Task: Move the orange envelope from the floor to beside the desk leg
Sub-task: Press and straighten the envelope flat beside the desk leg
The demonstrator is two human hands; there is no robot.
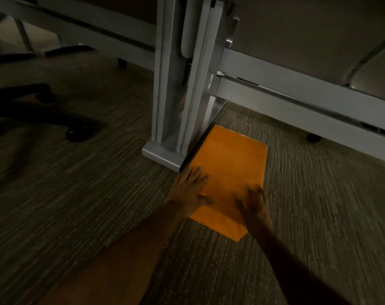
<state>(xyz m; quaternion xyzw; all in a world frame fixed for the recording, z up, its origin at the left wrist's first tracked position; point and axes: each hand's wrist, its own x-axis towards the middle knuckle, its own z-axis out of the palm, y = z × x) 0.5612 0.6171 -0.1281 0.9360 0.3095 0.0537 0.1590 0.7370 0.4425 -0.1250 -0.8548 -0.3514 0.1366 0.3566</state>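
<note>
- The orange envelope [231, 172] lies flat on the carpet [99, 205], its long left edge running along the foot of the table leg [178, 95], touching it or just beside it; the dim light does not let me tell which.
- The left hand [188, 190] rests palm down on the near left part of the envelope, fingers spread, some of them over the edge onto the carpet next to the leg's base plate [163, 156]. Its grip is released: it presses, it does not pinch.
- The right hand [256, 204] lies flat on the near right part, fingers loosely spread, also grasping nothing.
- Judging from this, the move is nearly done and the step in hand is the final settling of the envelope against the leg.
- To do it well, keep both palms flat and push lightly and evenly, so the paper slides over the rough carpet without buckling in the middle.
- Steer with the left hand so the long edge stays parallel to the leg and does not ride up onto the base plate.
- Lift both hands straight up when letting go, so the envelope is not dragged back.
- A chair base [44, 111] stands well apart at left and does not interfere.
</note>
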